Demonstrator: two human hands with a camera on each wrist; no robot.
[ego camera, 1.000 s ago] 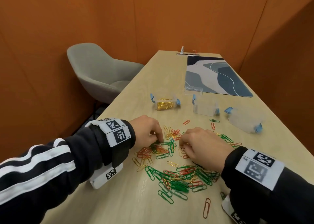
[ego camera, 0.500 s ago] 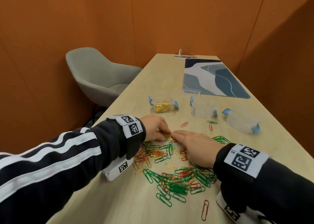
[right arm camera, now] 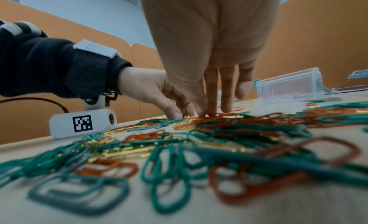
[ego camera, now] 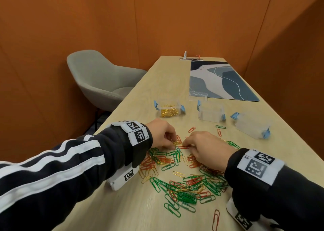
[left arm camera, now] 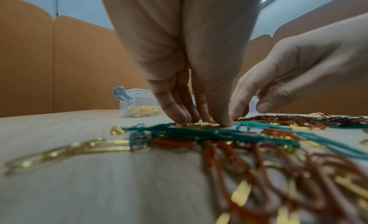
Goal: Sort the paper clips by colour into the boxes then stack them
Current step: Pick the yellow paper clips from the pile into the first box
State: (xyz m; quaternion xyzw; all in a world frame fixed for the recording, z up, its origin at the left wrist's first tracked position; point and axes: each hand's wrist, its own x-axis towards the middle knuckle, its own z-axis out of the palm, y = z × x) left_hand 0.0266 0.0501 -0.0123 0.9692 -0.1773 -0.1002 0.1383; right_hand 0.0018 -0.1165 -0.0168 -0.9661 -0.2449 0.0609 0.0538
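Left hand point(ego camera: 162, 134) fingertips pinch gold clips point(left arm camera: 199, 125) at the far edge of the mixed paper clip pile point(ego camera: 184, 183). Right hand point(ego camera: 208, 148), fingers straight, pins red clips point(right arm camera: 209, 119). Advice: lift gold clear of tangles, carry to gold-filled box point(ego camera: 169, 110).

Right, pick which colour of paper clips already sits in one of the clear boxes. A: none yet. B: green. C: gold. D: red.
C: the leftmost clear box holds a heap of gold clips, while the middle box and right-hand box look empty from the head view.
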